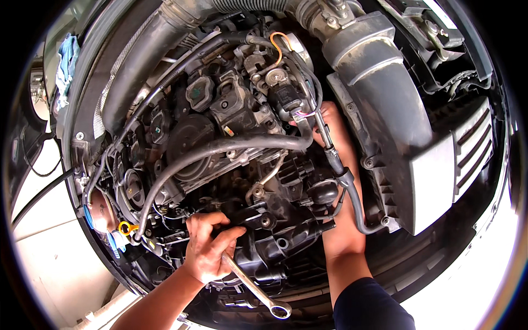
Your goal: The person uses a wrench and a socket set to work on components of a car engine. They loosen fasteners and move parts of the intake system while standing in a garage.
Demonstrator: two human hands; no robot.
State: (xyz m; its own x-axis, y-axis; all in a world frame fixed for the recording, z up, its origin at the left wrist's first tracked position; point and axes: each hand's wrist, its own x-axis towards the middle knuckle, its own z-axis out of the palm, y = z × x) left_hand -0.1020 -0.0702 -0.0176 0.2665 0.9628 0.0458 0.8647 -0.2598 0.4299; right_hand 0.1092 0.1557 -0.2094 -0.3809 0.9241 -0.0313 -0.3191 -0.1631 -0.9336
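My left hand (209, 247) is closed on a steel wrench (256, 289) at the lower middle of the engine bay; the ring end points down toward me. Its fingertips are beside a black plastic part (258, 220). My right arm reaches far in along the right side of the engine, between it and the air intake housing (418, 192). My right hand (327, 115) is partly hidden behind a metal pipe (330, 137) and wiring near a black connector (289, 99); its fingers and anything in them cannot be made out. A thick black hose (220, 144) crosses above my left hand.
A large intake duct (374, 82) fills the upper right, another thick pipe (159, 44) the upper left. A yellow dipstick loop (127, 227) and a blue cap (118, 242) sit at lower left. A blue cloth (66, 66) hangs on the left edge of the bay.
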